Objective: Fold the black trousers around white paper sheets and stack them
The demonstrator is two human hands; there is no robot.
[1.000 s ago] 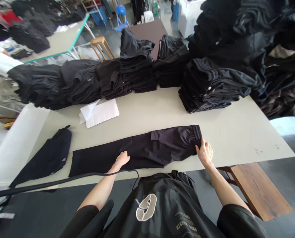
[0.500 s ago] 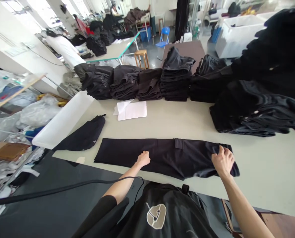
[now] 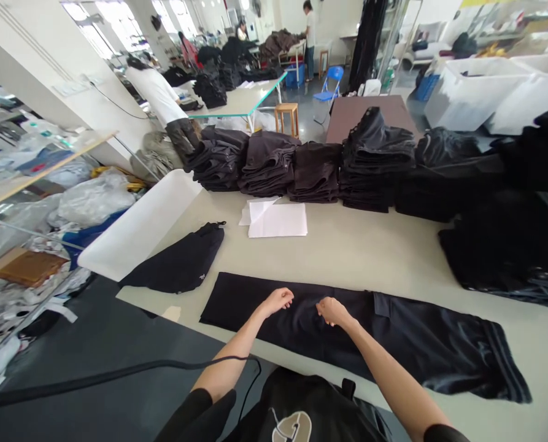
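Dark trousers lie folded lengthwise across the near side of the pale table, with a pocket flap near the middle and the waistband at the right end. My left hand is over the left part of the cloth, its fingers curled together. Close to its right, my right hand is also closed over the trousers. Whether either hand pinches cloth is too small to tell. A dark folded garment with a small light logo lies to the left.
White papers lie behind the trousers. Stacks of dark garments line the table's far edge, with a large dark pile at the right. A black cable crosses low at left. A person stands beyond.
My right hand has left the waistband end and moved left, close to my left hand. The view has shifted, so the table's contents appear farther right.
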